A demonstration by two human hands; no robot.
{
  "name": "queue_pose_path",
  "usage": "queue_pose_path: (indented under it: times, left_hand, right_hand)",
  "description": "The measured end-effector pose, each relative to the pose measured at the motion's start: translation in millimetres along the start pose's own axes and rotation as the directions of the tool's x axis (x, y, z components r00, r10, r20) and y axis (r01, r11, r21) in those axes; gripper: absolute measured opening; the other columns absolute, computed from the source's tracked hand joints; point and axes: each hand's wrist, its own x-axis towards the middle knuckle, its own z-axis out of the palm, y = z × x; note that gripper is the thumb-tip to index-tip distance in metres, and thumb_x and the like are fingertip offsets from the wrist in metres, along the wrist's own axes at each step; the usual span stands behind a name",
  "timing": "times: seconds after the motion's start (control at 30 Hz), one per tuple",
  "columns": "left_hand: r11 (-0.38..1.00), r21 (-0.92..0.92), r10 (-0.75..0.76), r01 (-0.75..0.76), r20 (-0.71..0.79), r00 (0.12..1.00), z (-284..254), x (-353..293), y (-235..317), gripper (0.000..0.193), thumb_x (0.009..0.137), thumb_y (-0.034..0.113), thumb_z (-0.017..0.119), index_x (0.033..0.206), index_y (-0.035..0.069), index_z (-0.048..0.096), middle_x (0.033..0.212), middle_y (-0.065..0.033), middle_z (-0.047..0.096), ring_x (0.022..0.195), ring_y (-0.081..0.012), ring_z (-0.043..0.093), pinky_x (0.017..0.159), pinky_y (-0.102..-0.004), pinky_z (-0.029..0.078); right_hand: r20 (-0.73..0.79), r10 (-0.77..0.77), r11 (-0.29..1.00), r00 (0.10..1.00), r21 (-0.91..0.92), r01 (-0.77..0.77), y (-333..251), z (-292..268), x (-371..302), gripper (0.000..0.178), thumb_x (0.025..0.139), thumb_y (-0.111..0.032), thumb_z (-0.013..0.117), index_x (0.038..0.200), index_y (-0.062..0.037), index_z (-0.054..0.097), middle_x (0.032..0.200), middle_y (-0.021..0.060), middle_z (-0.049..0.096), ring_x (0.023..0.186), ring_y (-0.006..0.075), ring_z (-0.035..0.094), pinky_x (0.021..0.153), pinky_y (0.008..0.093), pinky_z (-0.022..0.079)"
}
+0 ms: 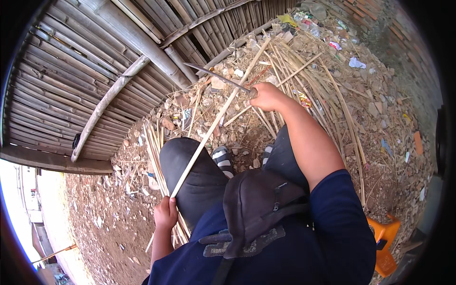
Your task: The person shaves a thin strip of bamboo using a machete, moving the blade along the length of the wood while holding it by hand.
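My left hand (166,212) is closed around the near end of a long pale bamboo strip (209,131), beside my left knee. The strip slants up and away to the right, across my thigh and over the ground. My right hand (269,98) grips the handle of a long knife (216,76), whose dark blade points to the far left and crosses the strip. Whether the blade touches the strip, I cannot tell. More split bamboo strips (155,147) lie beside my left leg, and another bundle of strips (311,83) spreads on the ground beyond my right hand.
A slatted bamboo wall (71,80) with thick poles stands at the left and far side. Stones, straw and litter cover the ground (380,166). A brick wall (403,38) rises at the far right. An orange plastic object (385,242) sits near my right elbow.
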Motion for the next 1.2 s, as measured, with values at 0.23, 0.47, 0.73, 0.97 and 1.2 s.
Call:
queue_pose_path:
  times: [0.23,0.47,0.73,0.97,1.2]
  left_hand:
    - [0.991,-0.114,-0.053,0.066,0.108,0.993,-16,0,5,0.043,0.108,0.034,0.048,0.081,0.001,0.056,0.068,-0.0234,0.06,0.066,-0.0472,0.061,0.06,-0.0518,0.046]
    - [0.987,-0.138,-0.059,0.079,0.146,0.987,-19,6,10,0.046,0.108,0.035,0.046,0.079,0.0,0.055,0.067,-0.0241,0.06,0.067,-0.0469,0.061,0.061,-0.0517,0.046]
    - [0.885,-0.347,-0.17,0.31,0.381,0.909,-23,11,-19,0.052,0.11,0.041,0.044,0.079,0.001,0.054,0.064,-0.0079,0.054,0.062,-0.0223,0.052,0.062,-0.0392,0.044]
    - [0.913,-0.312,-0.148,0.263,0.347,0.926,-19,7,-20,0.054,0.11,0.042,0.043,0.08,0.0,0.058,0.065,-0.0102,0.056,0.063,-0.0214,0.052,0.063,-0.0393,0.044]
    - [0.898,-0.349,-0.155,0.27,0.324,0.933,-12,9,-23,0.053,0.11,0.042,0.045,0.079,0.0,0.058,0.064,-0.0069,0.054,0.063,-0.0177,0.051,0.06,-0.0373,0.043]
  right_hand:
    - [0.269,-0.312,0.889,0.911,-0.254,0.38,-59,19,-41,0.021,0.083,-0.026,0.074,0.088,-0.0065,0.069,0.08,0.0126,0.069,0.081,0.0293,0.07,0.075,0.0446,0.054]
    - [0.096,-0.077,0.99,0.992,-0.107,0.087,-14,8,-2,0.038,0.081,-0.027,0.074,0.114,-0.0075,0.072,0.106,0.0198,0.073,0.103,0.0359,0.07,0.089,0.0448,0.056]
    - [0.333,-0.107,0.967,0.937,-0.186,0.176,-61,5,-34,0.029,0.08,-0.021,0.071,0.106,-0.0072,0.074,0.1,0.0185,0.073,0.099,0.0346,0.071,0.086,0.0467,0.056]
    - [0.172,-0.037,0.98,0.984,-0.185,0.069,-36,-6,-19,0.031,0.08,-0.021,0.07,0.107,-0.0051,0.072,0.1,0.0185,0.073,0.098,0.0367,0.07,0.088,0.0455,0.055]
    - [0.373,-0.154,0.986,0.915,-0.001,0.167,-34,3,-22,0.031,0.08,-0.032,0.079,0.094,-0.0054,0.07,0.087,0.0158,0.071,0.084,0.0322,0.069,0.076,0.0432,0.052]
